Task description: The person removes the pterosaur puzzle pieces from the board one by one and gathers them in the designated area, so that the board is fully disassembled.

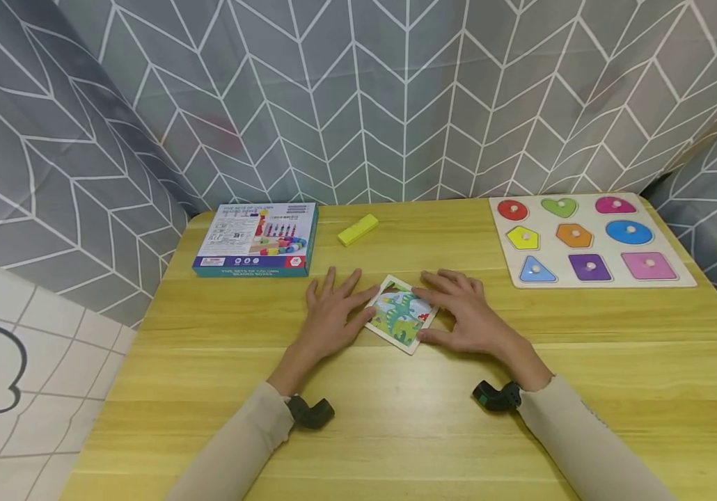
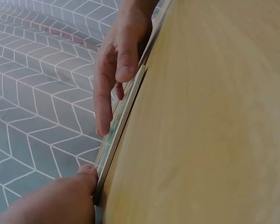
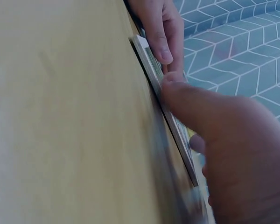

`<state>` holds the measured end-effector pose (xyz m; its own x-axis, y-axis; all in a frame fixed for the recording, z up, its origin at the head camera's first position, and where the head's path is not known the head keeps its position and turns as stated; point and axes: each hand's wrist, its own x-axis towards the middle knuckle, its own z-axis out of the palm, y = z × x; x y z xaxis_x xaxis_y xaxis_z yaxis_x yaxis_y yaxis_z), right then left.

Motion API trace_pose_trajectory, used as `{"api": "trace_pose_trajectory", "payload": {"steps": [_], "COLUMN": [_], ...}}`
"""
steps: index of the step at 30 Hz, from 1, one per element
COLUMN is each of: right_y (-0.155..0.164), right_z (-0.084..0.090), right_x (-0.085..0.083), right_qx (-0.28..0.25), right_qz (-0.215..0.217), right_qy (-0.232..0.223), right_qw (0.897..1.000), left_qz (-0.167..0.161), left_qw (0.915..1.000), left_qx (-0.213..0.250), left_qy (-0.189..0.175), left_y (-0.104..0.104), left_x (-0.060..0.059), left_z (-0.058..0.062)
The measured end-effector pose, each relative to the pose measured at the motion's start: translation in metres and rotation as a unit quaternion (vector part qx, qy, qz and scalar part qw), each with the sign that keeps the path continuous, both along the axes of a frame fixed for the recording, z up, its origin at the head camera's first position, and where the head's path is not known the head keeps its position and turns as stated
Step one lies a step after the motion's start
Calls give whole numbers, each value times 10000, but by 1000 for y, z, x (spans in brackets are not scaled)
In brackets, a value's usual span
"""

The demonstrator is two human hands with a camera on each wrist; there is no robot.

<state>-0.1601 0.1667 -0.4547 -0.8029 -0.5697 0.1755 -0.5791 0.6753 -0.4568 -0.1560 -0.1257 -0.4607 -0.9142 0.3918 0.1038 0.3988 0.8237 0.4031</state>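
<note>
A small square wooden picture puzzle (image 1: pixel 404 321) with a green dinosaur lies flat on the table, turned cornerwise. My left hand (image 1: pixel 328 316) rests at its left side, thumb and index finger touching the edge while the other fingers spread on the wood. On the right, my right hand (image 1: pixel 466 316) reaches over the picture, with fingertips on the upper right part and the thumb by the lower right edge. The left wrist view shows the puzzle (image 2: pixel 121 126) edge-on, the right fingers stretched along it. In the right wrist view the right thumb (image 3: pixel 177 95) lies against the puzzle's face.
A boxed beaded toy set (image 1: pixel 257 240) sits at the back left, with a yellow block (image 1: pixel 358 229) beside it. At the back right lies a shape board (image 1: pixel 598 243) with colored knobbed pieces. Patterned curtains (image 1: pixel 358 104) hang behind the wooden table (image 1: pixel 383 431).
</note>
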Motion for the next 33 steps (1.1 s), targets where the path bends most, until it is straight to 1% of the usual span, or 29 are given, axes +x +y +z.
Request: {"api": "trace_pose_trajectory", "payload": {"steps": [6,12,15,19,22,25,33], "right_y": [-2,-4,-5,-6,-6,-6,-6], "right_z": [-1,-2,-3,-3,-3,-2,-4], "right_x": [1,2,2,1,1,1,-3], "right_qx": [70,-57,-87,-114,-167,-231,-489], "right_qz": [-89,-213,-245,-264,-278,-321,-359], "right_qy": [-29,-10,30,63,50,63,100], "right_qw": [9999,9998,9997,9996,9995,9992,9981], "left_qz": [-8,167,239,239,200,123,-309], "left_qw": [10000,9991,9979,9959,9954,9958,9964], "left_qx": [-51,-380,-602,-868,-932,-900,-775], "left_qy": [-35,-122,-68,-37,-97,-141,-131], "left_y": [2,11,14,16,16,15,11], "left_x": [1,4,5,5,5,5,1], "left_z": [0,2,2,2,2,2,3]}}
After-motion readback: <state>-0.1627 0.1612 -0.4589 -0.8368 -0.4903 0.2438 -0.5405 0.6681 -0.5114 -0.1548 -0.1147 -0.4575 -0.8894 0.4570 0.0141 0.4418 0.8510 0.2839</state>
